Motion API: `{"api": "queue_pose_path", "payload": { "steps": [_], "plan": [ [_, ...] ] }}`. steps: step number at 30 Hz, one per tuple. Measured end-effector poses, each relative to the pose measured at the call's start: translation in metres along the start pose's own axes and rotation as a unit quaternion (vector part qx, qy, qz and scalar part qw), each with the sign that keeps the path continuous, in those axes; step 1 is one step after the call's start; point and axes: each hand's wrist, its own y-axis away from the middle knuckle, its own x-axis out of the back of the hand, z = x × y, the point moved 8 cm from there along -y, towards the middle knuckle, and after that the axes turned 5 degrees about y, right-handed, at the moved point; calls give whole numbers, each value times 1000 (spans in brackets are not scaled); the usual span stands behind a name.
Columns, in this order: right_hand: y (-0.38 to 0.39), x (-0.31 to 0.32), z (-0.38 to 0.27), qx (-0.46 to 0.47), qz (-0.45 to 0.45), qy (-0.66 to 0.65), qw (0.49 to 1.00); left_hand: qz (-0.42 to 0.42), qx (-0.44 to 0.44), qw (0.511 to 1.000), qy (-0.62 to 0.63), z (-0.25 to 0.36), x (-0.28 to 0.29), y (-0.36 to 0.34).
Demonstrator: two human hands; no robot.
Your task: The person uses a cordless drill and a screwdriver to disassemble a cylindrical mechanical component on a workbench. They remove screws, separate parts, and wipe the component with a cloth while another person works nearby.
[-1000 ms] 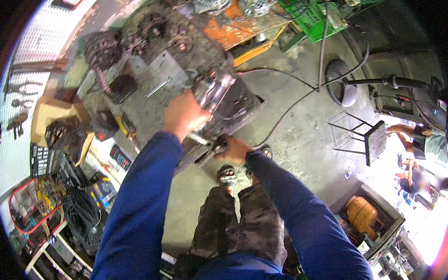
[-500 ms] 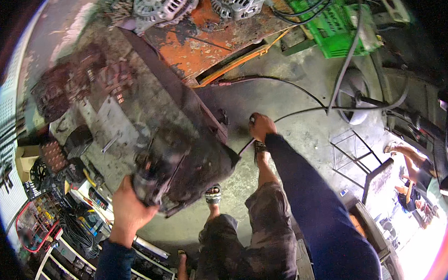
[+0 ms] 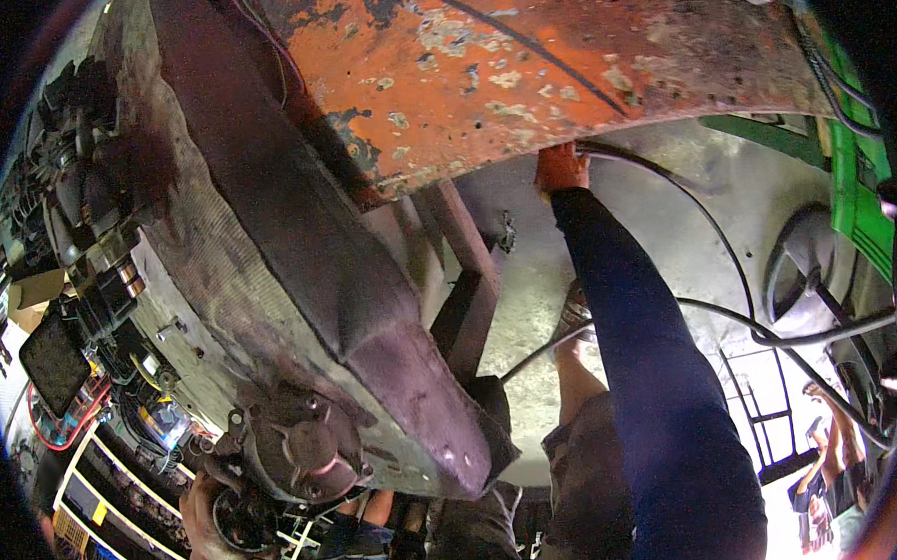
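At the lower left, my left hand [image 3: 207,536] is wrapped round the smaller dark cylinder of a greasy starter motor [image 3: 311,448]. The motor's round, eared end faces up, at the near edge of the cloth-covered bench [image 3: 260,318]. My right hand [image 3: 562,170] reaches far forward under the edge of the worn orange table [image 3: 480,78]. Its fingers are hidden behind that edge. A black hose [image 3: 669,178] runs right from beside this hand, and I cannot tell whether the hand holds it.
Dark metal parts [image 3: 90,206] crowd the bench's left side. Below stands a white-framed shelf [image 3: 118,495]. To the right are a green crate [image 3: 859,202], a wheel-like round object [image 3: 803,264] and crossing hoses. Another person [image 3: 825,474] is at the far lower right.
My view has moved closer to the bench and orange table. My right hand has gone from above the floor to under the table's edge. My left hand stays on the starter motor, now tilted end-up.
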Motion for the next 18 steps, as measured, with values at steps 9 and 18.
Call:
{"api": "queue_pose_path", "payload": {
  "steps": [9, 18],
  "plan": [
    [76, 22, -16, 150, -143, -104, 973, -69, 104, 992, 20, -15, -10, 3],
    [339, 311, -17, 113, 213, -433, 869, -46, 33, 998, -39, 30, 3, -30]
  ]
}}
